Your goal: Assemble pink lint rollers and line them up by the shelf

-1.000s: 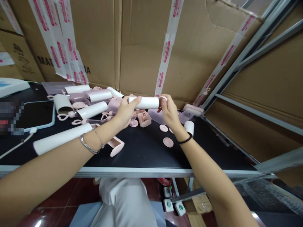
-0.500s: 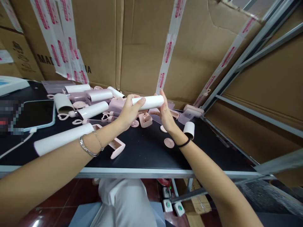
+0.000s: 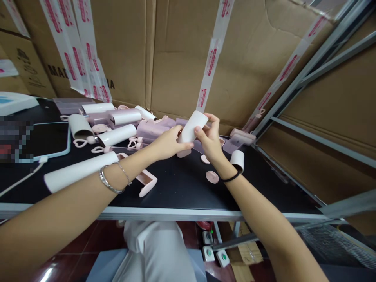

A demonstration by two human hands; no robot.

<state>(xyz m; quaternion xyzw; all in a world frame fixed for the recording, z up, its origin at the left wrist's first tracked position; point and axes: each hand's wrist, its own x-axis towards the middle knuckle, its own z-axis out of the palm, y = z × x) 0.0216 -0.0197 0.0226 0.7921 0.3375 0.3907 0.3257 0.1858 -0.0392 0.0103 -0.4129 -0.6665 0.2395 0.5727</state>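
A white roll point(image 3: 192, 127) is held tilted above the black table, its upper end leaning right. My right hand point(image 3: 212, 137) grips its upper part, thumb on the near side. My left hand point(image 3: 173, 144) is closed around its lower end. Just under the left fingers shows a pale pink piece point(image 3: 184, 153); whether it touches the roll I cannot tell. Below the right hand lie two pink discs, one of them a round disc point(image 3: 212, 177). A short white roll point(image 3: 237, 160) stands to their right. Left of the hands lies a pink angled holder point(image 3: 147, 183).
Several white rolls point(image 3: 117, 135), pink heart-ringed handles point(image 3: 80, 143) and translucent lilac covers point(image 3: 152, 129) crowd the left and back of the table. A long white roll point(image 3: 80, 172) lies near the front. A phone point(image 3: 48, 141) with a cable sits far left. Cardboard point(image 3: 179, 58) walls the back.
The white roll has tipped from nearly level to steeply tilted. My right hand has gone from a flat palm against its end to gripping it; my left hand has moved to its lower end.
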